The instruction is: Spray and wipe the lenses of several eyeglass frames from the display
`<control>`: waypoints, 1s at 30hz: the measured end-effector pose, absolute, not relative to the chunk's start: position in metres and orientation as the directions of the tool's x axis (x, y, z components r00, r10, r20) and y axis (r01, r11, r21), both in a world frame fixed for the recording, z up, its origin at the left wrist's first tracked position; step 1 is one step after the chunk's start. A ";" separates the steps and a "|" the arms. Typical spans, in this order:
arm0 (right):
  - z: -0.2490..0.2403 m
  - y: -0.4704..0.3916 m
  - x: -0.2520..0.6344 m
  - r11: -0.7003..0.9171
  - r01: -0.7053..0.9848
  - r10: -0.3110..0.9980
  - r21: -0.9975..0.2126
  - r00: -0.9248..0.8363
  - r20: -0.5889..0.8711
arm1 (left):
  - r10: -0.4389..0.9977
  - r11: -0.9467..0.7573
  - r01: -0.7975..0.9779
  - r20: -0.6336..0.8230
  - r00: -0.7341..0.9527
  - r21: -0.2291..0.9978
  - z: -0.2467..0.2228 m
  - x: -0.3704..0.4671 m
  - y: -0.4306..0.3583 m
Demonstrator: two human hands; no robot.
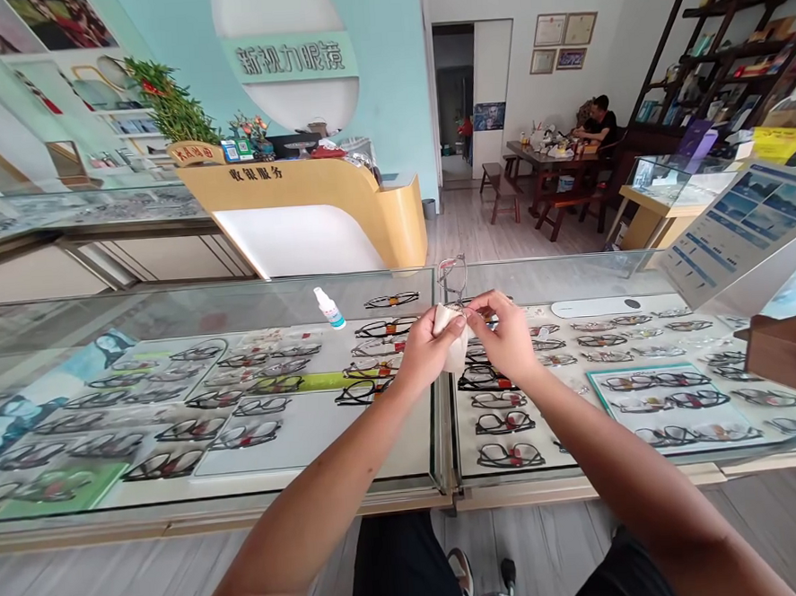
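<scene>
Above the glass display case, my left hand is closed on a pale cloth, which hangs below its fingers. My right hand is closed beside it, its fingers pinching a pair of thin-framed glasses by the lower part. The glasses stand up above both hands, with the cloth against their lower end. My fingertips hide the exact grip. A white spray bottle with a blue-green label stands on the glass top, left of my hands.
The glass case holds rows of eyeglasses beneath my arms. A tilted printed board stands at the right. Behind are a wooden counter and a seated person at a dark table.
</scene>
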State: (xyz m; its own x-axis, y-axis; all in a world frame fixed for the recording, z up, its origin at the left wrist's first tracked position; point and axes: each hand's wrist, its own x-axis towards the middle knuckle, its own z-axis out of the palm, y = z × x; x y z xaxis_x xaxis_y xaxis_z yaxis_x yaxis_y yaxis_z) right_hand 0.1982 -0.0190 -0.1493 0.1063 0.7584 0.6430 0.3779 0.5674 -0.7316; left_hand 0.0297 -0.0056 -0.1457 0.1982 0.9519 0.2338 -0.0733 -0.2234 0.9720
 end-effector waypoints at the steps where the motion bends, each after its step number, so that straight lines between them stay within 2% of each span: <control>1: -0.150 -0.018 0.198 0.559 0.339 0.776 -0.757 0.109 0.621 | 0.952 -0.226 -0.071 0.236 0.194 0.971 -0.146 0.030 -0.005; 6: -0.150 -0.014 0.199 0.465 0.118 0.876 -0.877 0.083 0.475 | 0.958 -0.216 -0.069 0.225 0.177 0.974 -0.148 0.030 -0.004; 15: -0.144 -0.015 0.195 0.355 -0.138 0.935 -0.924 0.041 0.353 | 0.974 -0.184 -0.122 0.198 0.114 0.975 -0.147 0.031 -0.004; 25: -0.146 -0.015 0.192 0.325 -0.145 0.945 -0.935 0.020 0.325 | 0.972 -0.220 -0.047 0.223 0.071 0.974 -0.149 0.028 -0.004; 30: -0.142 -0.015 0.199 0.264 -0.159 0.963 -0.951 -0.018 0.270 | 0.967 -0.217 -0.066 0.224 0.122 0.974 -0.151 0.027 0.000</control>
